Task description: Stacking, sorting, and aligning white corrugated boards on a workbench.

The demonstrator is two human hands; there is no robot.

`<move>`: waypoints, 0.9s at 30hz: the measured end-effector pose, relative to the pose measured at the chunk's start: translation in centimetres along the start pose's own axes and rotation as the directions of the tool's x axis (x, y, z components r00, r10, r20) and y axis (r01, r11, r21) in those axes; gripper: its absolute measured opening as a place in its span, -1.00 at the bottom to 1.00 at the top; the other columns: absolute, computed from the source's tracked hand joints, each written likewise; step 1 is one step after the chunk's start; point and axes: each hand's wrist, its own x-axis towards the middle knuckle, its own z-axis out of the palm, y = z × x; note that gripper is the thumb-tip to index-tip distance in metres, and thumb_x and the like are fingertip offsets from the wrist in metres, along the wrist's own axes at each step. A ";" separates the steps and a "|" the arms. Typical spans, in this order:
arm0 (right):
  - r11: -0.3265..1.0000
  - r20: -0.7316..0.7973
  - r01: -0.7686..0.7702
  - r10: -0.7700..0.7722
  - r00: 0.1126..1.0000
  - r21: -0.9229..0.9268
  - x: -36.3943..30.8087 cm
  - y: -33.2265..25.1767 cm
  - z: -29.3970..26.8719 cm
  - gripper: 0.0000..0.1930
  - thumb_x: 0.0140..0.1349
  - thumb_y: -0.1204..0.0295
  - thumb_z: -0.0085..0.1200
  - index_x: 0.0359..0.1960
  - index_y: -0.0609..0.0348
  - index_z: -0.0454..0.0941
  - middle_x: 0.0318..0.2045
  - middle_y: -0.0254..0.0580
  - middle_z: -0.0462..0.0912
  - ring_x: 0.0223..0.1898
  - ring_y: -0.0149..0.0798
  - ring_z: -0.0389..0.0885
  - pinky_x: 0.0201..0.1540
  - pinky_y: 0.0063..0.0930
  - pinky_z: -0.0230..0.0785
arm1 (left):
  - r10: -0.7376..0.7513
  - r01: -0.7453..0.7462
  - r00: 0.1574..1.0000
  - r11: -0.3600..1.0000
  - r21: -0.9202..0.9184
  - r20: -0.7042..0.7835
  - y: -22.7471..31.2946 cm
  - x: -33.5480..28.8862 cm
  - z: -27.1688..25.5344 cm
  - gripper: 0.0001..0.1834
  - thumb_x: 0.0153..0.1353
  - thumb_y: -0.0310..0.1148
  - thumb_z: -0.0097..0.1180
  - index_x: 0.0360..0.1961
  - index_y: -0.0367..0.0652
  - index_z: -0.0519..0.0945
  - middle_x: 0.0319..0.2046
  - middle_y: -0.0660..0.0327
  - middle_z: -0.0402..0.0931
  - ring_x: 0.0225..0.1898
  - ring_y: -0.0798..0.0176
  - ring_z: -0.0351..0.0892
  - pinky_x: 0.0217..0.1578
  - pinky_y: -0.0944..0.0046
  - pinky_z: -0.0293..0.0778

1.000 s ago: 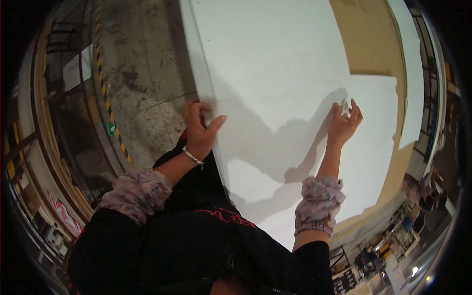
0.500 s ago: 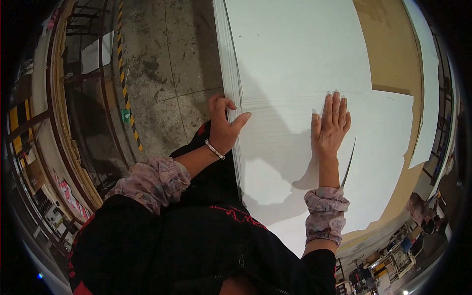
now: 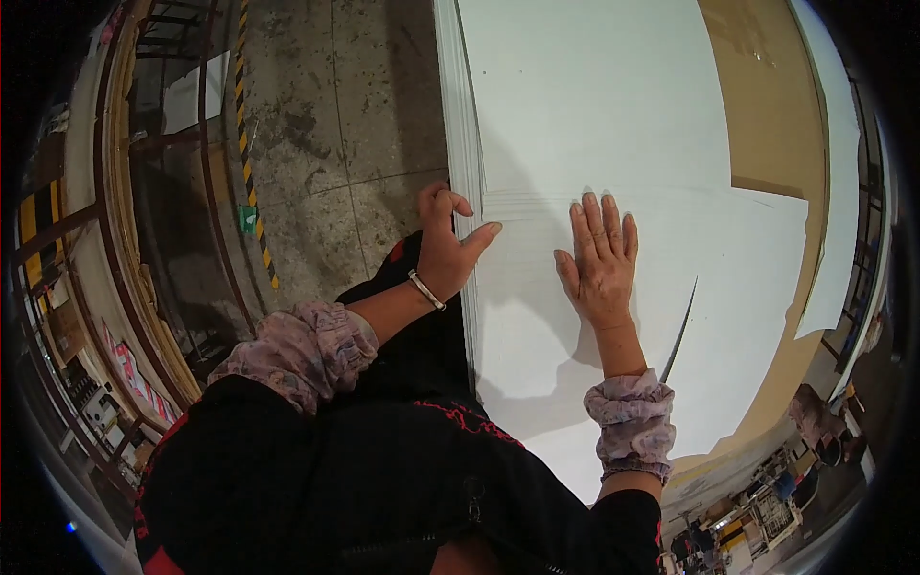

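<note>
At frame centre: left hand pinching the edge of the white sheets, thumb on top; right hand flat, fingers spread, pressing the stack. Risk, likely: top sheets sliding or creasing under uneven pressure; paper cut at the pinched edge.

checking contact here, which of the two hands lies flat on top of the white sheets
The right hand: palm down, fingers spread on the white sheet stack. The left hand instead curls around the stack's left edge.

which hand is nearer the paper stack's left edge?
Left. The left hand grips the left edge of the paper stack; the right hand lies flat on top, farther in.
</note>
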 end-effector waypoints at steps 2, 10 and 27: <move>1.000 -0.012 0.001 -0.001 1.000 0.008 -0.1 0.0 0.0 -0.41 0.23 0.15 -0.03 0.28 0.01 0.19 0.31 -0.29 0.17 0.37 -0.16 0.02 0.37 -0.08 -0.27 | 0.022 -0.022 1.000 1.000 0.018 0.000 -0.1 0.0 -0.1 -0.58 -0.05 -0.38 0.31 -0.31 -0.12 0.26 -0.14 0.19 0.12 -0.20 0.30 0.19 -0.17 0.32 0.23; 0.998 -0.006 0.021 -0.021 1.000 0.052 0.0 -1.2 0.0 -0.43 0.23 0.12 -0.04 0.27 -0.04 0.23 0.30 -0.32 0.21 0.37 -0.17 0.02 0.36 -0.08 -0.27 | -0.061 0.062 0.997 0.998 0.013 -0.036 0.3 0.7 0.5 -0.62 -0.01 -0.37 0.31 -0.40 -0.13 0.27 -0.25 0.25 0.12 -0.38 0.41 0.12 -0.34 0.41 0.22; 0.969 -0.146 -0.102 0.137 0.980 0.223 1.0 0.8 -0.7 -0.44 0.15 0.27 0.07 0.20 0.13 0.29 0.22 -0.13 0.31 0.25 -0.07 0.22 0.24 -0.11 0.03 | -0.144 0.138 0.987 0.986 -0.093 -0.069 -0.7 0.2 1.1 -0.62 -0.04 -0.45 0.28 -0.40 -0.14 0.24 -0.27 0.22 0.10 -0.27 0.28 0.10 -0.20 0.29 0.17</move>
